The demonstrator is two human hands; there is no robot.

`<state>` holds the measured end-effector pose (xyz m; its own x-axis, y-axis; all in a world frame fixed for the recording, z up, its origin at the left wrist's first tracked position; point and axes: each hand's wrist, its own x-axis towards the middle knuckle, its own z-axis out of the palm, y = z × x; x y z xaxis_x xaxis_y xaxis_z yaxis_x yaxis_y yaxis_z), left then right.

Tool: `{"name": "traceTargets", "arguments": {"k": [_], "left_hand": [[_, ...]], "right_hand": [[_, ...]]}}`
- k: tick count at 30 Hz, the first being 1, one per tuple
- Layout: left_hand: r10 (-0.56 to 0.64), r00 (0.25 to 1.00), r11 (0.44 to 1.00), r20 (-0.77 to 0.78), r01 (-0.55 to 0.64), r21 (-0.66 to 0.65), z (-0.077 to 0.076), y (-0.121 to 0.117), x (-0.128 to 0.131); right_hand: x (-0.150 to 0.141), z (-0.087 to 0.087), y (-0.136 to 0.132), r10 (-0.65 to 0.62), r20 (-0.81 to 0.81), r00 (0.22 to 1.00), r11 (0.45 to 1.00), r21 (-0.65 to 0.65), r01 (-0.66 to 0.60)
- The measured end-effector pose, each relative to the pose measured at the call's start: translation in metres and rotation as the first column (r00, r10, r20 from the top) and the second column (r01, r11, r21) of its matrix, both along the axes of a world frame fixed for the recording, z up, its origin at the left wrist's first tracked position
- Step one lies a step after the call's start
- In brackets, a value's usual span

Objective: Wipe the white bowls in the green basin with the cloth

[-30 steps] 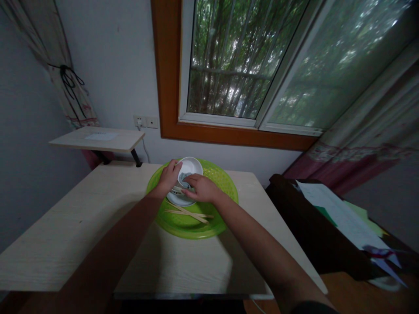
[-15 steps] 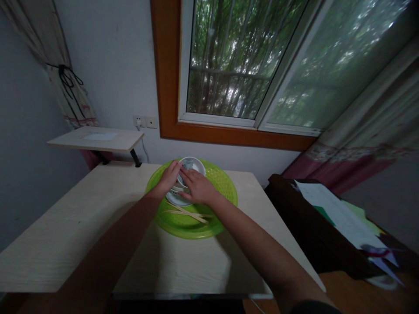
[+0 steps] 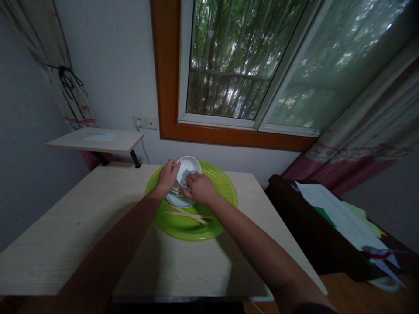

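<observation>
A white bowl (image 3: 186, 163), tilted toward me, is gripped at its left rim by my left hand (image 3: 168, 178). My right hand (image 3: 200, 187) presses a crumpled grey-blue cloth (image 3: 187, 175) against the inside of the bowl, fingers closed on it. Beneath are another bowl with a dark pattern (image 3: 176, 192) and a white plate (image 3: 179, 201), partly covered by my hands. They rest in a round green plastic basket (image 3: 225, 183). Several wooden chopsticks (image 3: 188, 213) lie crossed in the basket, nearer to me than the plate.
The basket stands on a pale wooden table (image 3: 108, 209). At the back left is a small raised shelf (image 3: 98, 140) with a paper on it. A dark brown piece of furniture (image 3: 294, 222) to the right holds papers. A window (image 3: 242, 65) is behind the table.
My right hand has moved slightly down and right inside the bowl with the cloth, uncovering more of the bowl's inside. The bowl has shifted a little left.
</observation>
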<state>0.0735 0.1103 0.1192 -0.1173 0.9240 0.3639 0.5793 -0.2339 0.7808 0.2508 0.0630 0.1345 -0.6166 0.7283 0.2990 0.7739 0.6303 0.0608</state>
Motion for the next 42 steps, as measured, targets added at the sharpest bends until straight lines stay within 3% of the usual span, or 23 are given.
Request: {"name": "traceTargets", "arguments": {"k": [9, 18, 24, 31, 36, 42], "left_hand": [[-0.055, 0.995, 0.998, 0.085, 0.052, 0.031, 0.0, -0.001, 0.0], [-0.12, 0.986, 0.992, 0.118, 0.115, 0.051, -0.001, -0.002, 0.001], [-0.123, 0.988, 0.992, 0.099, 0.121, 0.025, -0.001, 0.0, 0.002], [-0.148, 0.985, 0.989, 0.088, 0.146, 0.023, -0.001, -0.002, 0.005], [-0.071, 0.997, 0.997, 0.025, 0.071, -0.019, 0.001, -0.002, 0.004], [0.007, 1.0, 1.0, 0.01, -0.007, 0.007, 0.002, -0.002, 0.001]], "right_hand": [[0.009, -0.009, 0.005, 0.278, -0.198, 0.94, 0.956, -0.036, -0.29], [0.009, -0.011, 0.005, 0.337, -0.272, 0.901, 0.927, -0.068, -0.368], [0.003, -0.013, 0.005, 0.293, -0.165, 0.942, 0.954, -0.014, -0.299], [0.0, -0.017, 0.005, 0.081, -0.088, 0.993, 0.993, 0.09, -0.073], [0.002, -0.019, 0.008, -0.025, -0.108, 0.994, 0.993, 0.114, 0.037], [-0.001, -0.013, 0.007, -0.048, -0.088, 0.995, 0.995, 0.081, 0.055]]}}
